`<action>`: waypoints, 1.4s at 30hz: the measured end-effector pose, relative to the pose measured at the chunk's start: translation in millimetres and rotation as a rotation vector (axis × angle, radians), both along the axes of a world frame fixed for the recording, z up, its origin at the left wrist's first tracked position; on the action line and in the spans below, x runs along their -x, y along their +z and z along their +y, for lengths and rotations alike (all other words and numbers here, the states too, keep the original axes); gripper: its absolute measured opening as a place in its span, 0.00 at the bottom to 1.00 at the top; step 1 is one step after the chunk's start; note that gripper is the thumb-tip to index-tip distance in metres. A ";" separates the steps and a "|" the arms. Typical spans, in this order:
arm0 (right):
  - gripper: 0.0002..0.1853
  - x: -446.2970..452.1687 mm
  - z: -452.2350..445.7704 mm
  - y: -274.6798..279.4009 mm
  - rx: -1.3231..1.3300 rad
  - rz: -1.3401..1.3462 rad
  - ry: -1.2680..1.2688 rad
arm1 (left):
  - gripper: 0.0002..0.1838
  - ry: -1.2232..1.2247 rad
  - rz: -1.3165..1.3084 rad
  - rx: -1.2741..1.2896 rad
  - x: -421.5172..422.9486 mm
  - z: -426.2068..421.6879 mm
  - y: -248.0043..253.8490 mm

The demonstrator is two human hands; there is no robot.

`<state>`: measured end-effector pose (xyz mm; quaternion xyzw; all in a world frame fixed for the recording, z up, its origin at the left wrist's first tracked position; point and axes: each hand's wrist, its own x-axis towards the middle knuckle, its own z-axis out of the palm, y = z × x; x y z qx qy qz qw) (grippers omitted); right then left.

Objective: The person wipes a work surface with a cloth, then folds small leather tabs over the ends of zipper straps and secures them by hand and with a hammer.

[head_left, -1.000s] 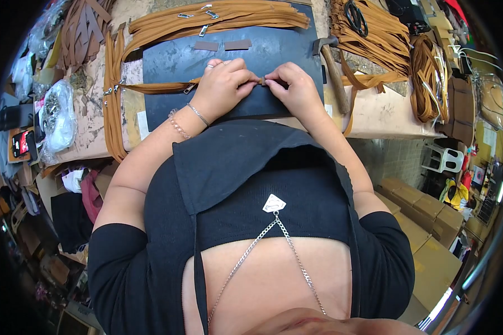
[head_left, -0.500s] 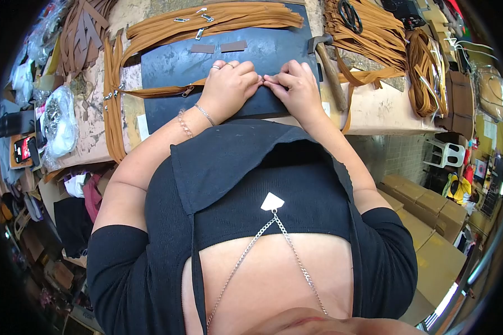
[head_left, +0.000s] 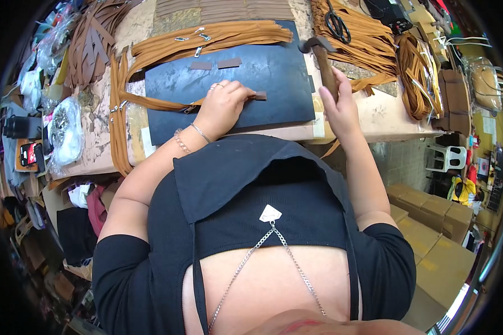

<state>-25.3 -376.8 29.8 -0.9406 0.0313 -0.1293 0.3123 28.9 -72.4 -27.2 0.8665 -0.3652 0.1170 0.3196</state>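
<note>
My left hand (head_left: 224, 103) is closed over the end of a tan zipper (head_left: 159, 104), pressed down on the dark mat (head_left: 288, 106). A small brown tab (head_left: 261, 96) sticks out past my left fingertips at that end. To the right, my right hand (head_left: 342, 109) grips the wooden handle of a hammer (head_left: 326, 67), its dark metal head up and to the left of my fingers. Two more brown tabs, a left one (head_left: 201, 66) and a right one (head_left: 229, 63), lie flat on the mat beyond my left hand.
Along the mat's far edge lies a bundle of tan zippers (head_left: 223, 42) with metal pulls. More tan strips (head_left: 357, 39) with black scissors (head_left: 337, 25) on them are at the back right. Brown strips (head_left: 92, 44) pile up at the back left, near a plastic-wrapped bundle (head_left: 66, 131).
My right hand has left the zipper end, moved right and picked up the hammer from the table. My left hand stays on the zipper, where the brown tab now shows.
</note>
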 end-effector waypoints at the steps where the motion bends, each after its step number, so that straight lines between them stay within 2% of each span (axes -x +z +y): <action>1: 0.28 12.8 9.6 11.3 -0.163 0.017 0.081 | 0.05 0.021 0.090 0.024 -0.3 0.8 2.0; 2: 0.28 25.8 15.4 17.6 -0.326 0.033 0.160 | 0.05 0.040 0.178 0.049 -0.8 1.5 5.0; 4: 0.29 49.2 23.2 -4.4 -0.103 -0.229 0.339 | 0.06 0.034 0.215 0.045 -0.6 2.3 8.3; 6: 0.30 52.7 34.0 -13.3 -0.015 0.329 0.378 | 0.06 0.029 0.211 0.064 -2.5 2.5 5.9; 7: 0.29 51.9 34.9 -6.3 -0.064 0.369 0.350 | 0.06 0.027 0.211 0.065 -2.2 2.7 5.6; 10: 0.29 47.2 41.4 24.7 -0.141 0.319 0.305 | 0.06 0.039 0.198 0.070 -0.5 4.4 4.3; 11: 0.28 49.9 42.9 20.2 -0.163 0.086 0.317 | 0.06 0.026 0.208 0.058 -3.4 4.0 5.7; 14: 0.29 47.5 38.0 -20.8 -0.064 0.063 0.426 | 0.07 0.024 0.218 0.050 -3.1 4.3 1.2; 15: 0.30 45.7 45.5 -5.4 -0.037 0.549 0.318 | 0.07 0.022 0.209 0.053 -5.1 5.2 1.3; 16: 0.30 46.0 47.6 3.4 -0.039 0.540 0.327 | 0.07 0.031 0.201 0.048 -5.3 7.2 5.5; 18: 0.29 39.4 43.9 13.9 -0.069 0.349 0.352 | 0.07 -0.036 0.053 0.019 -2.0 15.1 19.8; 20: 0.30 32.4 37.1 5.6 -0.044 0.176 0.269 | 0.05 0.048 -0.024 -0.096 3.5 35.3 43.5; 22: 0.32 22.4 18.8 -6.5 0.051 0.084 0.134 | 0.05 0.098 0.109 -0.437 2.8 71.8 59.4; 23: 0.32 16.9 10.3 -10.1 0.144 0.065 0.099 | 0.06 0.121 0.207 -0.332 0.1 93.2 68.3; 24: 0.32 13.6 1.3 -14.1 0.238 0.050 0.059 | 0.06 0.162 0.436 -0.236 2.8 109.7 99.1; 25: 0.33 9.6 -8.8 -23.6 0.285 0.063 0.039 | 0.08 0.202 0.759 -0.008 7.4 132.1 125.7; 26: 0.33 7.7 -14.5 -28.4 0.281 0.063 0.041 | 0.08 0.286 0.707 0.106 18.0 152.0 151.1; 27: 0.33 5.6 -18.8 -31.7 0.343 0.120 0.035 | 0.08 0.281 0.549 0.270 25.7 168.7 171.9; 28: 0.33 3.4 -20.3 -35.2 0.406 0.177 0.030 | 0.10 0.449 0.671 0.404 31.8 198.8 187.6; 30: 0.32 -3.3 -18.2 -41.3 0.372 0.202 0.026 | 0.11 0.435 0.489 0.738 34.5 216.2 216.1; 31: 0.31 -6.8 -15.7 -43.1 0.389 0.110 0.049 | 0.11 0.439 0.489 0.738 30.6 227.9 214.7; 33: 0.30 -14.6 -9.0 -42.8 0.405 0.017 0.069 | 0.14 0.668 0.540 0.635 5.2 249.9 206.1; 34: 0.29 -19.8 -2.9 -39.4 0.388 -0.021 0.088 | 0.13 0.597 0.496 0.669 -16.7 252.0 180.1; 35: 0.29 -24.5 2.7 -36.1 0.372 -0.060 0.104 | 0.15 0.579 0.379 0.433 -43.9 280.9 141.7; 36: 0.29 -28.6 7.8 -32.9 0.373 -0.057 0.092 | 0.15 0.664 0.370 0.288 -65.4 289.5 110.6; 37: 0.28 -33.0 13.2 -30.1 0.386 -0.085 0.126 | 0.16 0.602 0.445 0.212 -99.1 322.1 57.4; 38: 0.27 -36.7 18.0 -29.3 0.399 -0.113 0.160 | 0.21 0.672 0.431 0.209 -120.6 329.6 13.5; 39: 0.26 -40.2 22.3 -33.1 0.434 -0.145 0.174 | 0.25 0.839 0.373 -0.087 -122.4 314.9 7.1; 40: 0.26 -42.7 29.1 -31.0 0.435 -0.147 0.160 | 0.29 0.906 0.075 -0.385 -124.3 306.3 -8.8; 42: 0.25 -45.2 43.5 -25.2 0.458 -0.134 0.228 | 0.31 0.833 0.219 -0.376 -139.8 290.5 -15.0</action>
